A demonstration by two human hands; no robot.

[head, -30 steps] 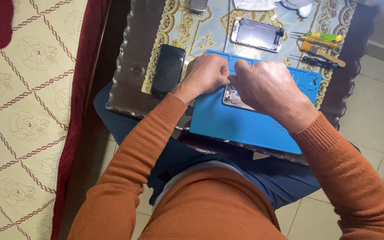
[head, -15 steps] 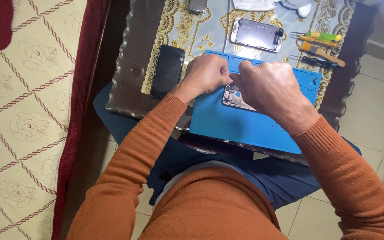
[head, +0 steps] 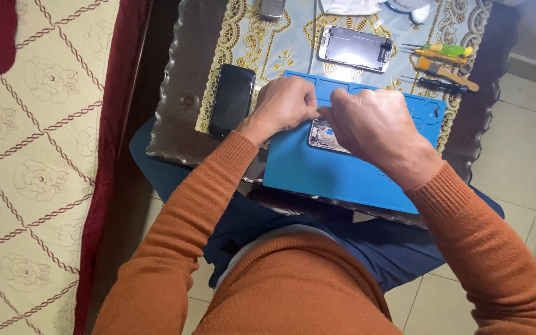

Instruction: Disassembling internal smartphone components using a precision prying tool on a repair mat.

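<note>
Opened phone body (head: pixel 325 135), its circuitry showing, lies on the blue silicone mat (head: pixel 317 174) near the mat's middle, directly under my two hands and mostly hidden by them. From what I can see of it, its long axis runs roughly away from me toward the far edge of the worktop (head: pixel 175 111), though only the lower left corner is in plain view. My left hand (head: pixel 283 105) sits to the left of it, fingers curled into a tight pinch at the phone's upper edge; my right hand (head: pixel 373 127) comes in from the right and covers most of the body, its fingertips meeting the left hand's just above the exposed boards. Both grips are closed, but on what I cannot tell: whatever small part or tool is between the fingertips is hidden. The right hand is the nearer of the two to the middle of the phone.

The mat is matte and rubbery, with moulded compartments along its far edge. Beneath it, the glossy dark worktop carries a cream and gold patterned cloth (head: pixel 243 37). A black phone (head: pixel 232 99) lies face up just left of the mat, smooth and reflective. Beyond the mat rests a detached screen panel (head: pixel 355 48), and to its right some screwdrivers (head: pixel 445 62) with green, yellow, orange and black handles.
</note>
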